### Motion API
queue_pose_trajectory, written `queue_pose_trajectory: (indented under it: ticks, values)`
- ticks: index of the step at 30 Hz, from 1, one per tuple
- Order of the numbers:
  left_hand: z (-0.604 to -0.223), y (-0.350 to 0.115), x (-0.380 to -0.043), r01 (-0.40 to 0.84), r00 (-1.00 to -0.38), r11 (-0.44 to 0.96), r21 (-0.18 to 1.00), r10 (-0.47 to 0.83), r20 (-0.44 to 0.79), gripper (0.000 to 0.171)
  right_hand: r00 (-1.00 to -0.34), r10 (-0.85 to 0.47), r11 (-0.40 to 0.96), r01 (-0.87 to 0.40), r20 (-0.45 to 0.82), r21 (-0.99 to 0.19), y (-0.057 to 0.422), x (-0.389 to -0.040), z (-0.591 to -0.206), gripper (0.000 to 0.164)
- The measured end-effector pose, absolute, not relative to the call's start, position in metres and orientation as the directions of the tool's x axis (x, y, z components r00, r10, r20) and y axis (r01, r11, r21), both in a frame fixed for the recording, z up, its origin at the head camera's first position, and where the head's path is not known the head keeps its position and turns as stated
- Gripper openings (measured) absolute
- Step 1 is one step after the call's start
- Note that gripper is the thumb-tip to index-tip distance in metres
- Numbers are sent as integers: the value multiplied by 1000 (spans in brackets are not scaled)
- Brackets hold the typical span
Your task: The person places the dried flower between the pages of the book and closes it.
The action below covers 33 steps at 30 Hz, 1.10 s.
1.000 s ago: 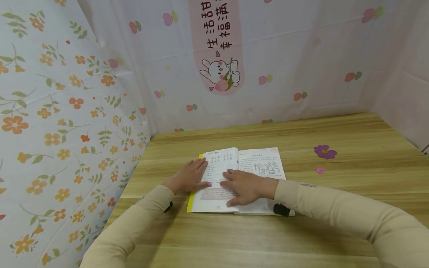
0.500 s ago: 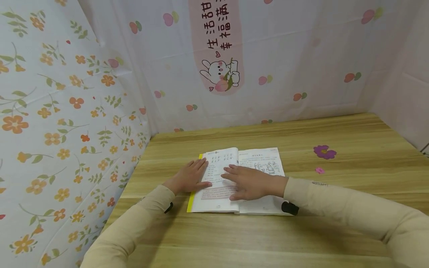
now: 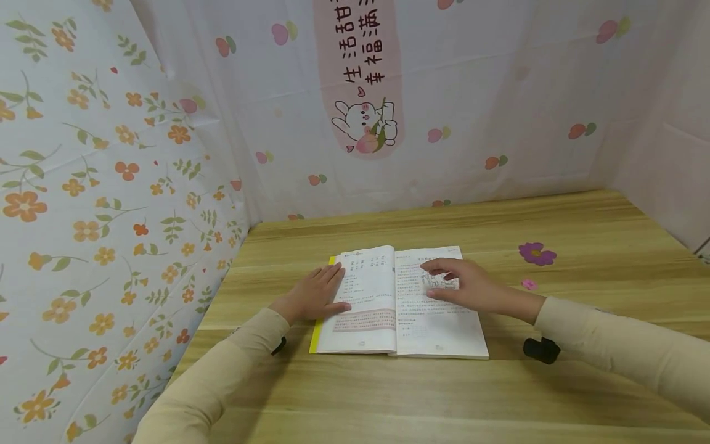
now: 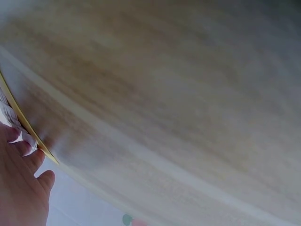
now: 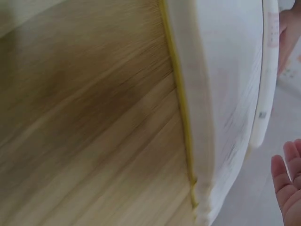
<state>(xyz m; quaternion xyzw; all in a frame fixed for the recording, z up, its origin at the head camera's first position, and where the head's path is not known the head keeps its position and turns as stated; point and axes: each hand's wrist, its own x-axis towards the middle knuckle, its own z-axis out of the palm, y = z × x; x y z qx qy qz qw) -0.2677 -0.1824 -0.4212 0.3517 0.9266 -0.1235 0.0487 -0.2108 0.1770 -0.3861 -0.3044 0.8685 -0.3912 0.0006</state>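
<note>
Right hand (image 3: 468,287) now farther right, curved over the open paper book (image 3: 407,311), left hand (image 3: 312,295) flat on it, both ungripping.

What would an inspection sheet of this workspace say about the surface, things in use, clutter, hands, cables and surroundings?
Surface: wood-grain table.
Job's things: book lying open, yellow edge showing at its left.
Clutter: purple flower shape and smaller pink flower shape, both right of the book.
Hands: left hand rests on the left page; right hand is over the right page, holding nothing.
Cables: nothing seen.
Surroundings: flower-patterned sheet at left; rabbit-printed sheet behind.
</note>
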Motion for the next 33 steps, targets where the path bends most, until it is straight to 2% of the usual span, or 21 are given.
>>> queue_pose_trajectory:
  ticks: [6,15,23,33]
  values:
    - [-422,-181,-268,672,-741,719,-179,649,-173,92,-905,-385,501,-371,182,-781,218,-204,-389,47]
    - [-423,-181,-270,682,-731,711,-168,661,-171,91,-938,-308,461,-294,159,-838,284,-199,-405,44]
    - [-422,-183,-270,677,-735,723,-138,655,-173,92,-973,-220,530,-174,63,-830,331,-199,-414,49]
    - [-423,-183,-269,666,-744,737,-114,647,-165,91,-984,-180,628,-106,-12,-771,349,-205,-422,54]
